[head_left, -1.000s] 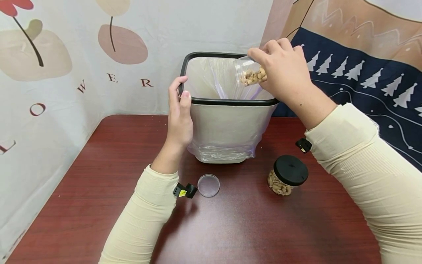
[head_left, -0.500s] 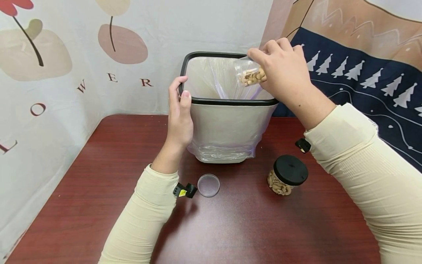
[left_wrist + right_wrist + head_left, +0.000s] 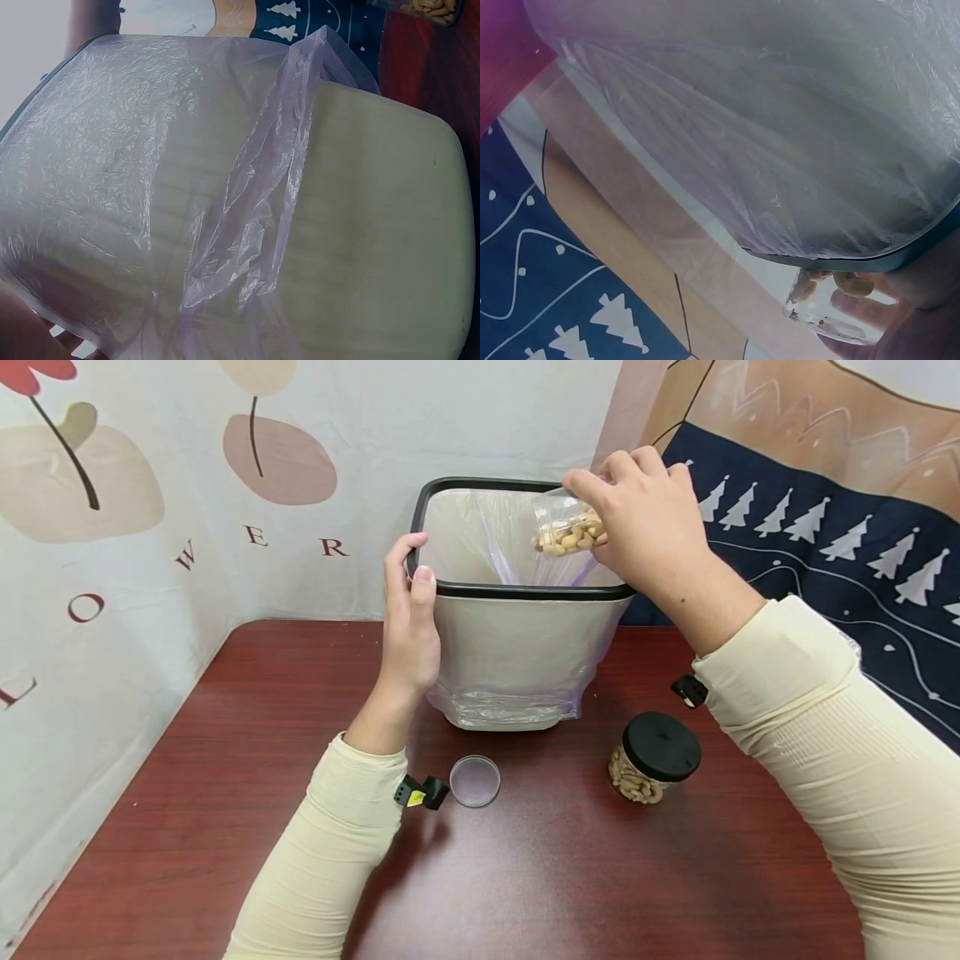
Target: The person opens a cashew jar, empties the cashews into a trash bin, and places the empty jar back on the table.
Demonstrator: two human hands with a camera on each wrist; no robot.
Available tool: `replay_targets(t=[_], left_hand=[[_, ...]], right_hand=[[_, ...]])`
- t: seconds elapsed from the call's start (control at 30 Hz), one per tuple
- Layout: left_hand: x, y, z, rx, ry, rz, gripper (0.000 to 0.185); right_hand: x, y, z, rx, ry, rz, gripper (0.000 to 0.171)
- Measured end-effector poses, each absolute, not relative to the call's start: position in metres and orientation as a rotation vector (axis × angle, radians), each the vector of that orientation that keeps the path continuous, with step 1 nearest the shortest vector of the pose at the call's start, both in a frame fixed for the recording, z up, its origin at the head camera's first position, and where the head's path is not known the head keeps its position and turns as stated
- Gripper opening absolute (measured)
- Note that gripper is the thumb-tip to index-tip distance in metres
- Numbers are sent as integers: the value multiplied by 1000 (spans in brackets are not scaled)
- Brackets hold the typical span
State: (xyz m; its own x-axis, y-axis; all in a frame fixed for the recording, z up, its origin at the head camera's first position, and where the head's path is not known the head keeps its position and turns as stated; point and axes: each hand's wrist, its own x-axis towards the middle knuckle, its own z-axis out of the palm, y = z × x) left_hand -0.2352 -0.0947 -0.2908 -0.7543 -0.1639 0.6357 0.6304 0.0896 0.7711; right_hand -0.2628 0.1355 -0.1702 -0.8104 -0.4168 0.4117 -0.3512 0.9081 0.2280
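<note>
A pale trash bin with a black rim stands on the table, lined with a clear purplish plastic bag. My left hand grips the rim's left side, thumb and fingers to either side of it. Over the bin's right part, my right hand holds a small clear jar from above. The jar lies tipped on its side, mouth to the left, with pale nuts along its lower wall and at its mouth. In the right wrist view, the jar shows partly behind the rim.
A round transparent lid lies on the dark red table in front of the bin. To its right stands a jar of cashews with a black lid. Printed cloths hang close behind the bin.
Inside the tipped jar the nuts have slid left to its mouth, some reaching the lip. The left hand, the bin and the things on the table stay where they were.
</note>
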Motion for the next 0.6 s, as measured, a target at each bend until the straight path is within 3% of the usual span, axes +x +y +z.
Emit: replay_targets(t=[0.6], left_hand=[[-237, -95, -292, -464, -1777, -1732, 56]], right_hand=[[-262, 135, -172, 563, -2580, -204, 67]])
